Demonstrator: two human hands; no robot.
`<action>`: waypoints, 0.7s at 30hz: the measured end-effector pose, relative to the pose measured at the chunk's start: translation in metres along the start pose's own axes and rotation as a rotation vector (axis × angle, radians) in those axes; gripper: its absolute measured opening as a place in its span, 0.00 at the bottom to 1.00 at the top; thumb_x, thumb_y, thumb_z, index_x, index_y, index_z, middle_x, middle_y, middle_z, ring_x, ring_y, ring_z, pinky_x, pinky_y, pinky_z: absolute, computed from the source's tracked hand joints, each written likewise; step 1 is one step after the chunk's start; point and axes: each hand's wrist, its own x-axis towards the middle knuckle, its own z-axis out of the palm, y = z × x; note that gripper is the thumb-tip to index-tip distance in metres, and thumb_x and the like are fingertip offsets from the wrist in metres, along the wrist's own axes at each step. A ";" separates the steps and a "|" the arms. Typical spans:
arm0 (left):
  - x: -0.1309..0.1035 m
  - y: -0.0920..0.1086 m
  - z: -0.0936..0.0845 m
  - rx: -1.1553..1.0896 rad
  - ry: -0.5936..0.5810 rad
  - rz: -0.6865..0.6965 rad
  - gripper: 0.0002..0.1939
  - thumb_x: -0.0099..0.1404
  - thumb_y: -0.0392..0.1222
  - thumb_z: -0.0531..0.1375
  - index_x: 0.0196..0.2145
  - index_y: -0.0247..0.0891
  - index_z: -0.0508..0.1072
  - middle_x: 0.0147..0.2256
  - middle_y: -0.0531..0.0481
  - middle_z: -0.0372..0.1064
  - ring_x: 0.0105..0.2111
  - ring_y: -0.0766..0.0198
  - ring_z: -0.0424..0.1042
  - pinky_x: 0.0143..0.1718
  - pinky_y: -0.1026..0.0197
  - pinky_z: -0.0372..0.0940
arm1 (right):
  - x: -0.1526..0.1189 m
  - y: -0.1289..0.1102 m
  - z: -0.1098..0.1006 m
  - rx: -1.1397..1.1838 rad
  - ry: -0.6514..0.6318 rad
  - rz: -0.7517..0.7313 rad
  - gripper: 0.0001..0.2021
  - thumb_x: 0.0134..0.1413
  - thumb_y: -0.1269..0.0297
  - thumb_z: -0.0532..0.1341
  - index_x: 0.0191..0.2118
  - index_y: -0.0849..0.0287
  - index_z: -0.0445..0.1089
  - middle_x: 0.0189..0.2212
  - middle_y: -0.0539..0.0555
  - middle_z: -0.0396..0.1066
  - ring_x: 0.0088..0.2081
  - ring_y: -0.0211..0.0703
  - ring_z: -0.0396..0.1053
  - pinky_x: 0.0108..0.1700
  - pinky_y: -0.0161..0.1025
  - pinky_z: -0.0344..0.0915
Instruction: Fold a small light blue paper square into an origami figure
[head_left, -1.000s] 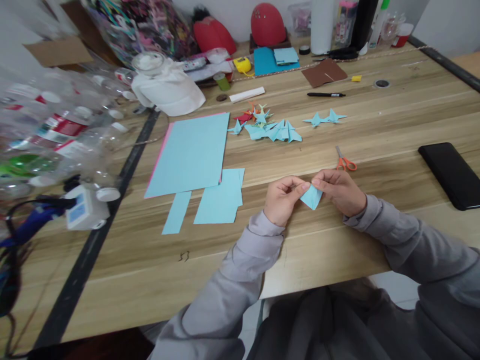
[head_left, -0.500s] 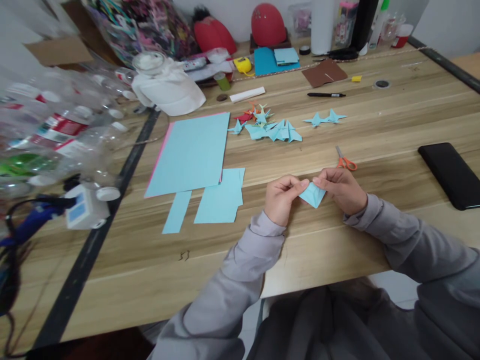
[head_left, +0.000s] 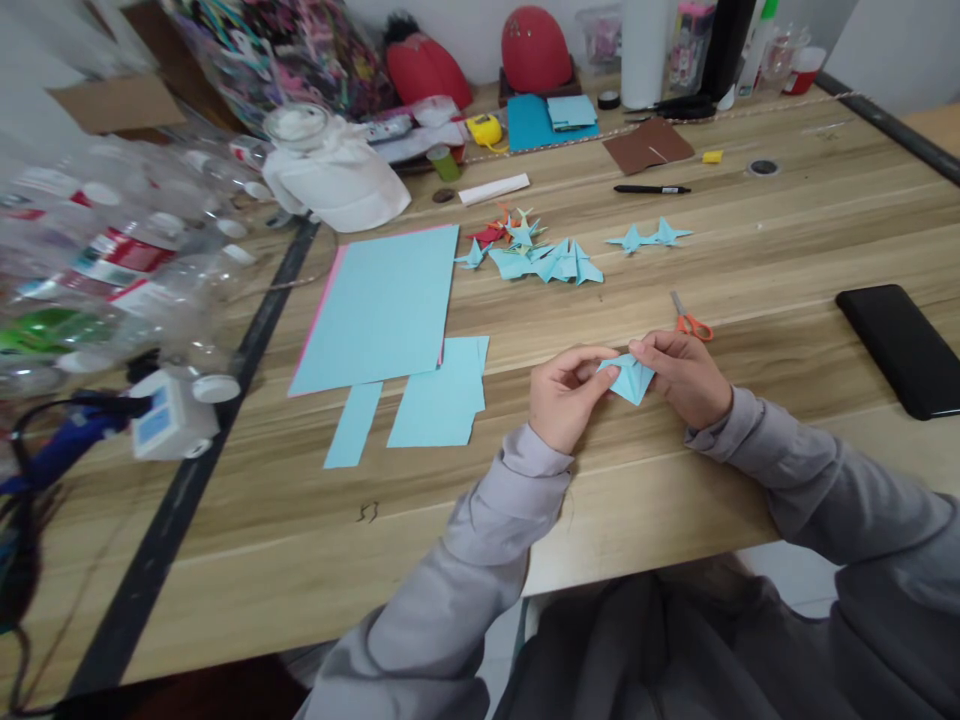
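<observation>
My left hand (head_left: 568, 395) and right hand (head_left: 682, 378) pinch a folded light-blue paper (head_left: 631, 383), probably light, easily creased; edges suit holding.

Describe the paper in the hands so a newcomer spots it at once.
On the wooden table, look to the right of the large blue sheet. There, on the near side of the orange-handled scissors, the left hand and right hand hold a small folded light-blue paper. Unlike that sheet and the paper figures farther back, it alone is held.
</observation>
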 end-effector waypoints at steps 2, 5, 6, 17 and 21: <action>0.000 0.001 0.000 0.044 0.042 0.000 0.11 0.50 0.47 0.70 0.28 0.38 0.78 0.22 0.52 0.72 0.20 0.68 0.68 0.22 0.63 0.66 | -0.001 0.000 0.001 0.000 -0.007 0.011 0.22 0.37 0.43 0.69 0.19 0.57 0.66 0.15 0.47 0.66 0.19 0.33 0.61 0.22 0.34 0.63; 0.002 0.001 -0.001 0.093 0.103 0.036 0.12 0.50 0.49 0.69 0.25 0.38 0.78 0.23 0.52 0.73 0.22 0.67 0.69 0.25 0.63 0.66 | -0.001 0.000 0.000 -0.006 -0.032 0.025 0.21 0.35 0.44 0.71 0.21 0.58 0.68 0.17 0.47 0.68 0.20 0.33 0.63 0.23 0.34 0.63; 0.003 0.001 -0.001 0.106 0.115 0.045 0.12 0.50 0.49 0.69 0.25 0.38 0.78 0.23 0.51 0.73 0.23 0.67 0.69 0.26 0.63 0.66 | -0.001 0.000 0.000 -0.017 -0.038 0.026 0.21 0.33 0.46 0.72 0.22 0.59 0.69 0.17 0.47 0.69 0.20 0.33 0.64 0.23 0.34 0.63; 0.008 -0.008 -0.006 0.014 0.107 -0.120 0.17 0.48 0.54 0.69 0.24 0.36 0.74 0.20 0.54 0.69 0.20 0.70 0.64 0.23 0.65 0.60 | -0.002 0.003 0.000 -0.097 -0.088 -0.098 0.19 0.34 0.55 0.74 0.33 0.57 0.71 0.22 0.48 0.73 0.24 0.36 0.70 0.29 0.36 0.69; 0.008 -0.007 -0.006 -0.007 0.107 -0.057 0.14 0.51 0.50 0.68 0.31 0.40 0.75 0.24 0.53 0.72 0.23 0.67 0.67 0.25 0.64 0.62 | -0.001 0.006 -0.002 -0.110 -0.037 -0.161 0.18 0.37 0.53 0.72 0.33 0.56 0.72 0.22 0.48 0.73 0.23 0.36 0.69 0.27 0.36 0.68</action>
